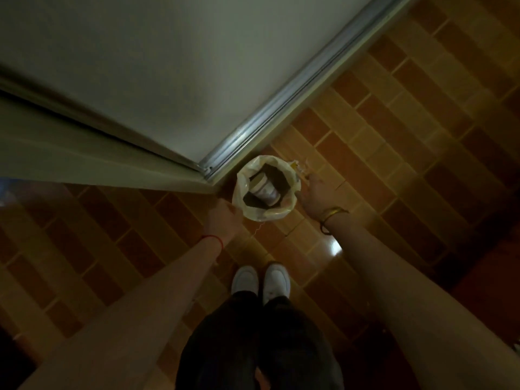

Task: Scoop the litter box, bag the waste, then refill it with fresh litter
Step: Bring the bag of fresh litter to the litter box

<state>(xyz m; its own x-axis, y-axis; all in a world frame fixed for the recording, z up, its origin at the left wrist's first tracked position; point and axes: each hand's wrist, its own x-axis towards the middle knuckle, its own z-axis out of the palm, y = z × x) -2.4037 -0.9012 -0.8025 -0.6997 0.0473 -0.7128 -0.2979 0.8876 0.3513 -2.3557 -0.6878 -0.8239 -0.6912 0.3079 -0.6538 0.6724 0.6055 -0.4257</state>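
The left hand (pixel 225 216) has its grip at the left rim of a pale plastic bag (pixel 266 213), though the fingers are hidden, so closure is unclear. The right hand (pixel 311 197) touches the right rim, likewise unclear. The bag stands open on the tiled floor (pixel 380 164) at a wall corner, a paper cup (pixel 264 190) inside.

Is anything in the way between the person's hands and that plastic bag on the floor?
Nothing visible. The left hand is already at the left rim of the bag and the right hand at its right rim, holding the mouth open. A cup lies inside, not between hands and bag. The wall corner stands just behind.
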